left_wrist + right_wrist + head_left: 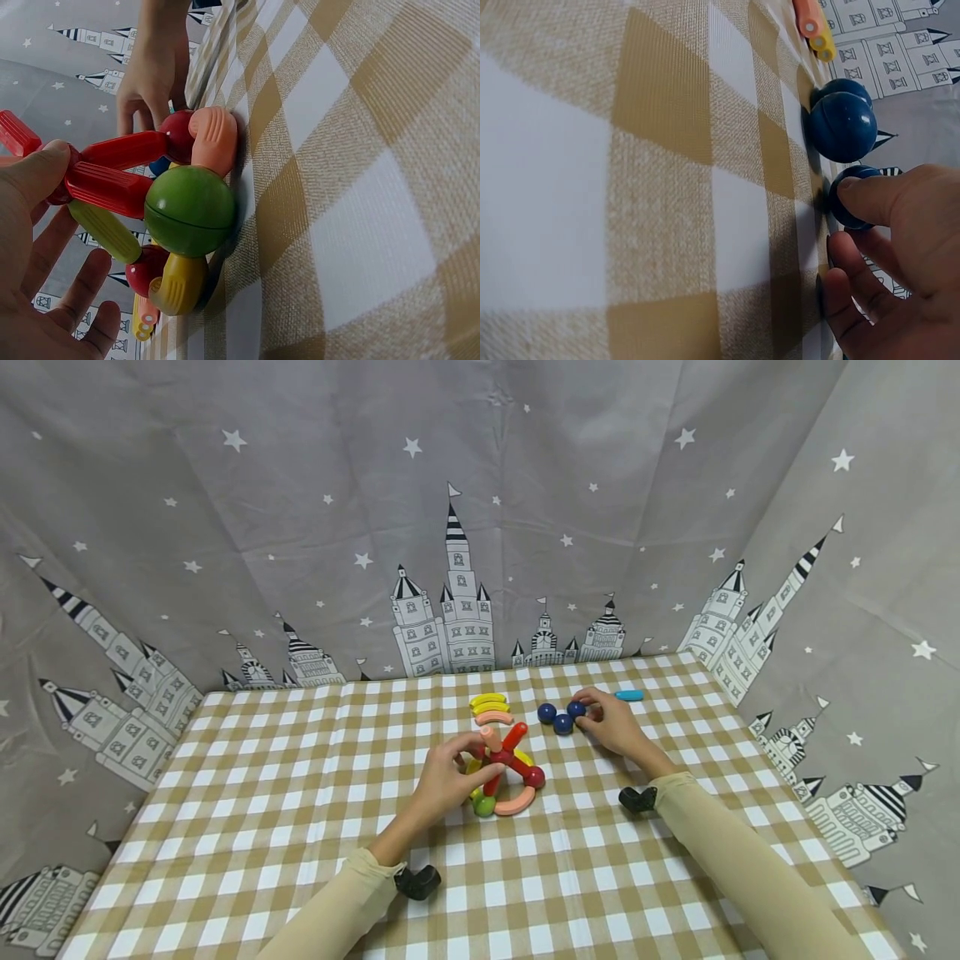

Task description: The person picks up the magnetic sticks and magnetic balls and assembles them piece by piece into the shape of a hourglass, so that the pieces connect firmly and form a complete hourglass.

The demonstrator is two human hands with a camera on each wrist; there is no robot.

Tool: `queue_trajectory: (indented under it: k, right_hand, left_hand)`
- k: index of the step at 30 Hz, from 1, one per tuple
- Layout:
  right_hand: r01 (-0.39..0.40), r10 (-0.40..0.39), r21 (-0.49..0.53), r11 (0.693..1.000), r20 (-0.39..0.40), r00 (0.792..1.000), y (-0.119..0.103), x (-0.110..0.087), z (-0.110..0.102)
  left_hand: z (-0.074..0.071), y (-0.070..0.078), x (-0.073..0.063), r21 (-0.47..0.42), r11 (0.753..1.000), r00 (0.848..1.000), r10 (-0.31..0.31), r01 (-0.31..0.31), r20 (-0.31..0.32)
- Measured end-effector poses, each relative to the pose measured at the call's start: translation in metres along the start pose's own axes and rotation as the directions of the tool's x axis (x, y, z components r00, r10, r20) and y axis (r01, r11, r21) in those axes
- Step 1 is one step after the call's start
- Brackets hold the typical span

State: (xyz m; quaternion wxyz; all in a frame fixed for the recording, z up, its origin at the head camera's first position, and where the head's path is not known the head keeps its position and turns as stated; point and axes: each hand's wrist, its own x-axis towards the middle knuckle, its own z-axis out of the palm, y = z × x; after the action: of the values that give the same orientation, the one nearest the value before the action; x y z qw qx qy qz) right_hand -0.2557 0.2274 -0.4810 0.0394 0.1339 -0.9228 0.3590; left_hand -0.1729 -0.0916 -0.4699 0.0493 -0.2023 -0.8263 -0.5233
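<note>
A small structure of magnetic rods and balls stands on the checked tablecloth, with a green ball (189, 210), a curved pink rod (516, 802) and a curved yellow rod (180, 285) at its base. My left hand (447, 779) pinches its top joint, a red ball (501, 757) from which a straight red rod (515, 737) and a pink rod stick up. To the right, my right hand (611, 724) grips a dark blue ball (853, 196) between thumb and fingers, down at the cloth. Two other blue balls (562, 724) lie just left of it.
Behind the structure lie curved yellow rods (489, 700) and a curved pink rod (495, 718). A light blue rod (629, 695) rests beyond my right hand. The grey castle-print curtain (315, 527) rises at the table's far edge and sides.
</note>
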Motion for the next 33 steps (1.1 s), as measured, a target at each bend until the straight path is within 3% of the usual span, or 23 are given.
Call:
queue_trajectory:
  k: [12, 22, 33]
  right_hand:
    - [-0.056, 0.056, -0.006, 0.998, 0.006, 0.998, -0.002, 0.002, -0.002]
    - [0.004, -0.005, -0.016, 1.0, -0.029, 1.0, 0.002, -0.002, -0.004]
    - [0.042, -0.044, 0.085, 0.995, 0.017, 0.999, -0.009, -0.016, -0.022]
  left_hand:
    - [0.0, 0.001, 0.0, -0.001, 1.0, 1.0, -0.002, 0.002, 0.001]
    - [-0.001, 0.0, -0.001, -0.013, 1.0, 1.0, -0.008, 0.008, 0.01]
    - [0.0, 0.001, -0.001, -0.011, 1.0, 1.0, -0.003, 0.003, 0.003]
